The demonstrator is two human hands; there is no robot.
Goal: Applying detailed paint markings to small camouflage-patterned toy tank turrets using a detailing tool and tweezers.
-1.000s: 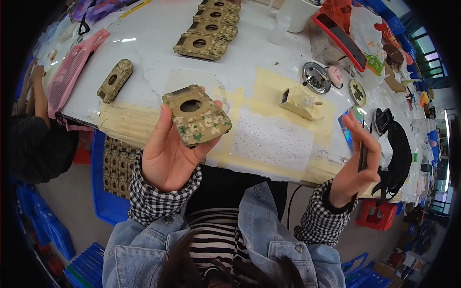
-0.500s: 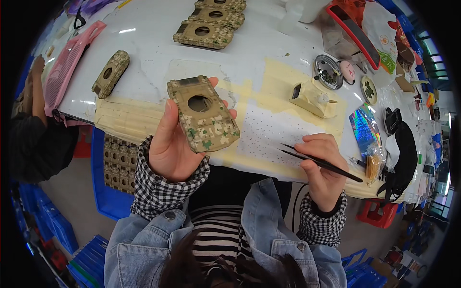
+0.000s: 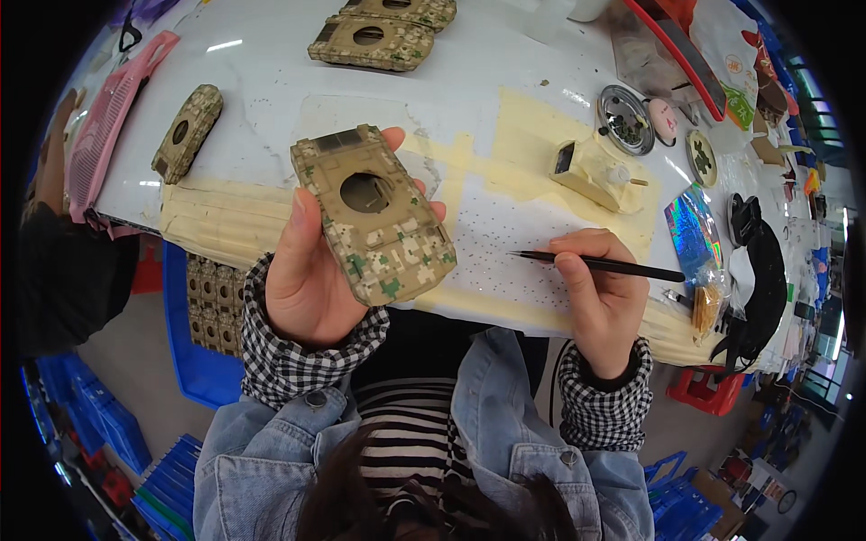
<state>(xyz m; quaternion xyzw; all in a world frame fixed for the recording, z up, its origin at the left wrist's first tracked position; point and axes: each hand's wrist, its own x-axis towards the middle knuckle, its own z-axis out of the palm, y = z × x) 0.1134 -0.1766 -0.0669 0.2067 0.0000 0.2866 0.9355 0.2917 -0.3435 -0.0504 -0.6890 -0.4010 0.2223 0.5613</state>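
Note:
My left hand (image 3: 302, 293) grips a camouflage toy tank hull (image 3: 392, 239) from below and the side. The round hole in its top faces up, and green and cream pixel patches cover one end. Black tweezers (image 3: 640, 269) are pinched in my right hand (image 3: 604, 302), held nearly level with their tips pointing left. The tips look pressed together; whether a speck is between them is too small to tell. Below them lies a white sheet (image 3: 492, 225) dotted with many tiny dark specks, taped to the table. A gap separates the tweezers from the hull.
More camouflage hulls stand at the far side (image 3: 370, 43) and left (image 3: 187, 135). A taped block (image 3: 595, 176), a round metal dish (image 3: 625, 120) and a black strap (image 3: 767, 279) lie rightward. A blue crate (image 3: 203, 374) of hulls sits below left. Someone's dark sleeve (image 3: 68, 279) is at far left.
The tweezers have swung to nearly level, and their spread tips have come together. My left hand has tilted the hull slightly and brought it closer. The whole view has shifted a little.

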